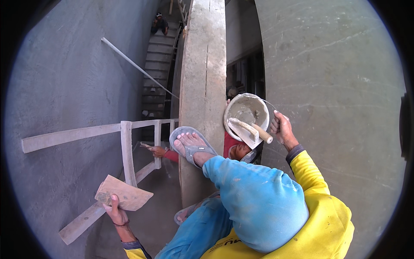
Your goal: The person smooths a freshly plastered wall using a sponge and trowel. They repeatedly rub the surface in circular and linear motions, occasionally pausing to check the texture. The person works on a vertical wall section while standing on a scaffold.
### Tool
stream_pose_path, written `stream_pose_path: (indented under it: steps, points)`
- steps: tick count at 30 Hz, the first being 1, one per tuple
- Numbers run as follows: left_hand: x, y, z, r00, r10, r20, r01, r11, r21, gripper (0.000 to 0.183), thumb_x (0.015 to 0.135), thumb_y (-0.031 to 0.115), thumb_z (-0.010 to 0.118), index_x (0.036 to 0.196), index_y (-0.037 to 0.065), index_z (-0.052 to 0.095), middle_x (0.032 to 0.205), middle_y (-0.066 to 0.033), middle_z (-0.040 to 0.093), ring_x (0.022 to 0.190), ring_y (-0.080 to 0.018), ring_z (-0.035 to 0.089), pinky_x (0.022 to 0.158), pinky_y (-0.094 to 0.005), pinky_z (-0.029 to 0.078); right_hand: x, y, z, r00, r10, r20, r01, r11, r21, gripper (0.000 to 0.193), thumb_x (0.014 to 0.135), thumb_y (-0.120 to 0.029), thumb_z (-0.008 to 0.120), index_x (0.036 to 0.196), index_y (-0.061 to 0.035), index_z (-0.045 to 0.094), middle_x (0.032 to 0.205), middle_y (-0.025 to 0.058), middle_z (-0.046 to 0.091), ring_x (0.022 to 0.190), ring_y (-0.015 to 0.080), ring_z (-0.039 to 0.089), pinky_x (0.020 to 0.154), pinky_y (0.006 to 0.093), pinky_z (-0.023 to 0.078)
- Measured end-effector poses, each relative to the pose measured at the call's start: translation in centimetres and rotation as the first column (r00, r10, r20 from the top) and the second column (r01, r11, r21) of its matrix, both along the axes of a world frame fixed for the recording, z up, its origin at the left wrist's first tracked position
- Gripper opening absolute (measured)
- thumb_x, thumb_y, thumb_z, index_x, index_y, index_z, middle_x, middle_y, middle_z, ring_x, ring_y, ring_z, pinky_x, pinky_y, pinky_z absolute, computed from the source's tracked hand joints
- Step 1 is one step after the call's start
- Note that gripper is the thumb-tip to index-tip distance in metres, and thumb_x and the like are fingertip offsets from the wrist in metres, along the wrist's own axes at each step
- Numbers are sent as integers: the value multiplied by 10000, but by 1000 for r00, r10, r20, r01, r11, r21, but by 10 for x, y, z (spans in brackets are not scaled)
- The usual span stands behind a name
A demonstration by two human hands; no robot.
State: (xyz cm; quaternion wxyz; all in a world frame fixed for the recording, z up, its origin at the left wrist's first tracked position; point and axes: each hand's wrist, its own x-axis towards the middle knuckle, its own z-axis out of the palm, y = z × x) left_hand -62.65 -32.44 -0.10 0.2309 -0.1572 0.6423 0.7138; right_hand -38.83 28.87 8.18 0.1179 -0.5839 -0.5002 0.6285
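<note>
Head view, near to far: blue-trousered knee (258, 203) and yellow sleeve fill the lower frame. Left hand (115, 211), grip closed on a flat mortar board (124, 194), low beside the grey plastered wall (64, 86). Sandalled foot (192, 144) planted on a narrow concrete ledge (202, 86). Right hand (281, 128), grip closed on the wire handle of a mortar-crusted bucket (246, 113) holding a trowel (252, 130), hung over the drop. Risk: footing is thin; a slip or swing could shed bucket or trowel onto the person below (235, 151). Wooden rail (125, 146) left, wall right; little room. Stairway (157, 64) beyond.
</note>
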Motion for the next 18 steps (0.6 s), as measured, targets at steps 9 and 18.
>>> stream_pose_path:
  steps: [9,18]
  points:
    - [0,-2,7,1000,-3,-29,3,1000,-13,569,916,236,745,1368,14,480,1276,-85,587,1170,-194,571,1036,-373,428,15,15,-14,985,169,-35,-172,978,-119,430,967,-269,598,659,-176,314,545,-48,244,471,103,225,480,308,188]
    - [2,-11,-4,999,-10,-38,10,1000,-9,710,887,264,779,1438,-1,416,1347,-110,541,1244,-220,521,1098,-383,377,28,55,-32,971,239,-24,-239,950,-203,404,952,-244,575,644,-173,322,547,-41,270,483,118,248,496,317,225]
